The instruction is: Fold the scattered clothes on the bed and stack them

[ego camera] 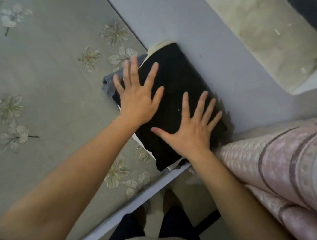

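A folded black garment (177,79) tops a stack at the bed's corner, against the grey frame. Under it peek a grey-blue garment (110,79) at the left, a cream one (159,43) at the far end and a white edge (138,140) near me. My left hand (136,98) lies flat on the stack's left side, fingers spread, partly over the grey-blue cloth. My right hand (190,129) presses flat on the black garment's near right part, fingers spread. Neither hand grips anything.
The bed (51,69) has a grey-green sheet with a flower print. A grey bed frame (211,37) runs along its edge. A rolled pink patterned quilt (286,158) lies at the right, touching the stack. Beige floor (270,34) shows beyond the frame.
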Tool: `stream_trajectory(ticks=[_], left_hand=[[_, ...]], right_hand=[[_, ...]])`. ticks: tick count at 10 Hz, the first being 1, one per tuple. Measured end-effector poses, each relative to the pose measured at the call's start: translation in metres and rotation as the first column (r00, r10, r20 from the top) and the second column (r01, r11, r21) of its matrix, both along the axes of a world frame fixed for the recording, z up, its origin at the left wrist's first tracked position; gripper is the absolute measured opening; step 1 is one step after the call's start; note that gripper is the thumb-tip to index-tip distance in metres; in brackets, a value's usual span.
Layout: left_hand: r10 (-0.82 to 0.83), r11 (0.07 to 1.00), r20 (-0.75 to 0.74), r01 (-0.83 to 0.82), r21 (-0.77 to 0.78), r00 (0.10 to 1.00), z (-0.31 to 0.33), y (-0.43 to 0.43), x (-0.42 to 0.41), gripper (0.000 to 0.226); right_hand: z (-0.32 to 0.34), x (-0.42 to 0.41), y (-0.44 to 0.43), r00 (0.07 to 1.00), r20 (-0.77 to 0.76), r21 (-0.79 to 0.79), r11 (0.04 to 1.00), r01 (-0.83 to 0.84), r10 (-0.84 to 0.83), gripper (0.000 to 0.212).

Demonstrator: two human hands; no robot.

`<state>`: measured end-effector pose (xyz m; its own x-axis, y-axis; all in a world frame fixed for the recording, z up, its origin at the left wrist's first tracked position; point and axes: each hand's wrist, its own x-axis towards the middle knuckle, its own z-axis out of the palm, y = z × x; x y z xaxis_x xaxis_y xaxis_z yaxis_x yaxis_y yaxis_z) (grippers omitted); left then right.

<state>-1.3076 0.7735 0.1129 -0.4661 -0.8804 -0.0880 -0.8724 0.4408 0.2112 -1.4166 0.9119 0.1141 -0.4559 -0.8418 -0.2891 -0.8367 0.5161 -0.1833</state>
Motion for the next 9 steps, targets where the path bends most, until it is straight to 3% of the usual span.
stream_trajectory(ticks=[1,2,4,6,7,8,9], left_hand=[[-0.285,0.942,0.16,0.245,0.231,0.945,-0.029,-0.02,-0.025,0.064],[-0.228,0.936,0.203,0.156,0.317,0.952,-0.064,-0.015,-0.03,0.064],[-0.159,0.93,0.216,0.072,0.361,0.963,-0.102,-0.037,-0.033,0.063],[-0.15,0.941,0.225,0.07,0.331,0.963,-0.108,-0.037,-0.033,0.064],[-0.199,0.932,0.253,0.103,0.348,0.947,-0.087,-0.037,-0.034,0.065],[-0.258,0.957,0.335,0.193,0.216,0.906,-0.047,-0.028,-0.026,0.065],[-0.199,0.978,0.335,0.208,0.01,0.921,0.007,-0.012,-0.001,0.067]], right_hand=[[-0.026,-0.017,0.007,0.992,0.125,0.132,0.991,-0.031,0.014,0.138],[-0.053,-0.035,0.002,0.976,0.217,0.214,0.975,-0.058,0.011,0.142],[-0.086,-0.039,-0.025,0.963,0.264,0.225,0.967,-0.116,0.054,0.143],[-0.09,-0.034,-0.027,0.974,0.219,0.2,0.974,-0.105,0.06,0.136],[-0.074,-0.041,-0.03,0.966,0.245,0.274,0.951,-0.145,0.077,0.136],[-0.045,-0.046,-0.028,0.969,0.224,0.337,0.925,-0.176,0.103,0.127],[-0.007,-0.044,-0.026,0.981,0.072,0.234,0.953,-0.193,0.181,0.095]])
